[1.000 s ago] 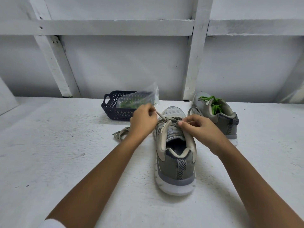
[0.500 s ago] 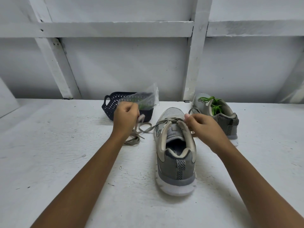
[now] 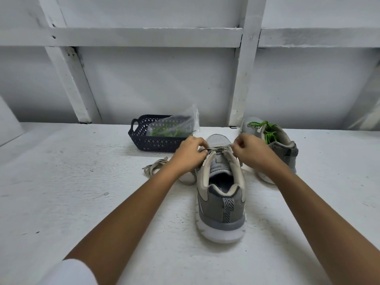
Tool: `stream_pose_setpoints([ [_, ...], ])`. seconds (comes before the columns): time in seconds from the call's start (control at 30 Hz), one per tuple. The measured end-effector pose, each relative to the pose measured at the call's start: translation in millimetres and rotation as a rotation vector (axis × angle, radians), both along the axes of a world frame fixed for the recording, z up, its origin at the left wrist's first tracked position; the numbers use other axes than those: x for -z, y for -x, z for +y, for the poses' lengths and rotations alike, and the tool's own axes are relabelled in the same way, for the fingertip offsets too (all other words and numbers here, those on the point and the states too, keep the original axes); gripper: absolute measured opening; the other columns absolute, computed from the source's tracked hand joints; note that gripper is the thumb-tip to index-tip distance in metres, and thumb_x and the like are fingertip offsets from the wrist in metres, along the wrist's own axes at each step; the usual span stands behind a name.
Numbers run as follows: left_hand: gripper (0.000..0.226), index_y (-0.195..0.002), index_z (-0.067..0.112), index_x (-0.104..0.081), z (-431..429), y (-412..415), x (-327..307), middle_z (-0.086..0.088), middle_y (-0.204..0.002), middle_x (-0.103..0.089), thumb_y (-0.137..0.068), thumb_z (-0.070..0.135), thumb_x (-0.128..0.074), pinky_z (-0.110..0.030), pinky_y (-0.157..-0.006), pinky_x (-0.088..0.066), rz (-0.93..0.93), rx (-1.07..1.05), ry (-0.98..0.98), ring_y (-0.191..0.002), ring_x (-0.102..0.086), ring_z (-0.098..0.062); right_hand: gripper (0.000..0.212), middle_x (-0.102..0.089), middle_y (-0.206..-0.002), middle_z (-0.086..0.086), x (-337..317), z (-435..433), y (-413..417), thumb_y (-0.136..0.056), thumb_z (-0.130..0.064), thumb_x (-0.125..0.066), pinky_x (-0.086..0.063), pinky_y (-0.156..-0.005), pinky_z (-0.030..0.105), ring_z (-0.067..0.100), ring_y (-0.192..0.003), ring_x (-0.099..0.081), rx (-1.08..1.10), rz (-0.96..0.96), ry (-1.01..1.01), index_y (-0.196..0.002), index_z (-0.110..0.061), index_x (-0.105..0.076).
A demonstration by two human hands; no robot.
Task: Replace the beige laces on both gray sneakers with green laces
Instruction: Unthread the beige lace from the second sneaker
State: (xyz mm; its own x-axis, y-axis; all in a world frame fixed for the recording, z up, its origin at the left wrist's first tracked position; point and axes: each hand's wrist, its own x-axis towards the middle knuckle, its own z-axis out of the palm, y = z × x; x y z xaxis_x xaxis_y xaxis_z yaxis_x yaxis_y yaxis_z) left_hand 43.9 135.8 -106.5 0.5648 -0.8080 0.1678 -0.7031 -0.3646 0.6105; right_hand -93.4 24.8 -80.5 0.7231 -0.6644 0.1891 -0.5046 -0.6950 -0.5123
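A gray sneaker (image 3: pixel 221 194) stands heel toward me in the middle of the white surface. Its beige lace (image 3: pixel 219 148) still crosses the eyelets near the toe, and the loose part (image 3: pixel 153 168) lies in a heap to the shoe's left. My left hand (image 3: pixel 190 154) pinches the lace at the shoe's left side. My right hand (image 3: pixel 249 150) pinches it at the right side. A second gray sneaker (image 3: pixel 281 145) with green laces (image 3: pixel 267 130) stands behind my right hand.
A dark blue perforated basket (image 3: pixel 152 140) stands behind my left hand, holding a clear plastic bag (image 3: pixel 174 125) with green laces inside. A white framed wall closes off the back of the surface.
My left hand pulled a length of beige lace out to the left, then came back to the shoe's left eyelets. My right hand shifted forward toward the toe.
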Motion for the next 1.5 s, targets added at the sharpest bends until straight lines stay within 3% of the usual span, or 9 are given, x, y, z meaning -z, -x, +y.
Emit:
stream_pose_setpoints([
  [0.13, 0.015, -0.094, 0.015, -0.064, 0, 4, -11, -0.002, -0.103, -0.065, -0.091, 0.024, -0.052, -0.04, -0.093, -0.044, -0.022, -0.064, -0.008, -0.1, -0.058, -0.022, 0.02, -0.058, -0.059, -0.001, -19, 5, 5, -0.093, -0.024, -0.056, -0.039, -0.052, 0.023, 0.013, -0.056, -0.055, -0.075, -0.078, -0.154, -0.082, -0.01, -0.064],
  [0.3, 0.032, -0.074, 0.003, -0.062, 11, 14, -41, -0.002, -0.061, -0.052, -0.091, 0.03, -0.058, -0.021, -0.051, -0.036, 0.094, 0.006, 0.021, -0.055, -0.046, -0.011, 0.025, -0.059, -0.059, -0.002, -34, 19, 11, -0.092, -0.02, -0.057, -0.045, -0.054, 0.023, 0.011, -0.052, -0.052, -0.132, -0.061, -0.192, -0.071, -0.018, -0.068],
  [0.5, 0.015, -0.091, 0.016, -0.064, 40, 38, -37, 0.011, -0.081, -0.054, -0.088, 0.031, -0.062, -0.022, -0.069, -0.04, -0.023, 0.117, 0.143, -0.077, -0.051, -0.008, 0.019, -0.06, -0.051, -0.004, -44, 33, 26, -0.089, -0.024, -0.06, -0.045, -0.063, 0.031, 0.011, -0.054, -0.051, -0.214, -0.01, -0.17, -0.074, -0.02, -0.072],
  [0.6, 0.016, -0.099, 0.025, -0.064, 52, 41, -20, 0.012, -0.092, -0.044, -0.086, 0.034, -0.062, -0.037, -0.087, -0.045, -0.14, 0.188, 0.203, -0.088, -0.05, -0.008, 0.019, -0.066, -0.061, 0.004, -47, 36, 30, -0.09, -0.023, -0.06, -0.053, -0.066, 0.037, 0.013, -0.058, -0.056, -0.272, 0.064, -0.213, -0.078, -0.019, -0.074],
  [0.73, 0.023, -0.087, 0.027, -0.069, 60, 44, -6, 0.012, -0.099, -0.039, -0.08, 0.044, -0.055, -0.042, -0.089, -0.043, -0.219, 0.227, 0.264, -0.096, -0.047, -0.012, 0.021, -0.068, -0.06, 0.003, -51, 29, 31, -0.095, -0.013, -0.052, -0.053, -0.052, 0.024, 0.013, -0.052, -0.062, -0.254, -0.011, -0.417, -0.083, -0.011, -0.069],
  [0.87, 0.018, -0.096, 0.034, -0.058, 58, 46, -1, 0.014, -0.108, -0.039, -0.082, 0.029, -0.067, -0.023, -0.092, -0.035, -0.029, 0.186, 0.298, -0.108, -0.045, -0.009, 0.017, -0.065, -0.064, 0.005, -33, 7, 11, -0.095, -0.012, -0.051, -0.052, -0.047, 0.022, 0.012, -0.048, -0.06, -0.072, -0.094, -0.239, -0.089, -0.009, -0.066],
  [1.03, 0.043, -0.11, 0.043, -0.038, 53, 47, 5, 0.009, -0.124, -0.046, -0.085, 0.024, -0.067, -0.013, -0.083, -0.034, 0.272, 0.1, 0.244, -0.116, -0.044, -0.002, 0.012, -0.072, -0.086, 0.008, -6, -10, -11, -0.087, -0.013, -0.063, -0.053, -0.072, 0.03, 0.016, -0.071, -0.061, -0.093, 0.059, -0.019, -0.091, -0.011, -0.074],
  [1.23, 0.051, -0.121, 0.029, -0.054, 51, 48, 19, 0.006, -0.123, -0.056, -0.072, 0.039, -0.057, -0.038, -0.1, -0.044, 0.354, 0.047, 0.309, -0.115, -0.052, -0.005, 0.017, -0.07, -0.094, 0.012, 0, -8, -23, -0.084, -0.007, -0.058, -0.042, -0.07, 0.026, 0.024, -0.088, -0.061, -0.14, 0.075, 0.122, -0.093, -0.007, -0.072],
  [1.5, 0.04, -0.114, 0.034, -0.052, 51, 53, 22, 0.003, -0.121, -0.057, -0.074, 0.036, -0.054, -0.026, -0.097, -0.044, 0.373, 0.045, 0.381, -0.111, -0.052, -0.003, 0.02, -0.051, -0.117, 0.018, 10, -15, -33, -0.096, -0.014, -0.041, -0.041, -0.086, 0.044, 0.038, -0.105, -0.051, -0.13, 0.173, 0.278, -0.111, -0.003, -0.05],
])
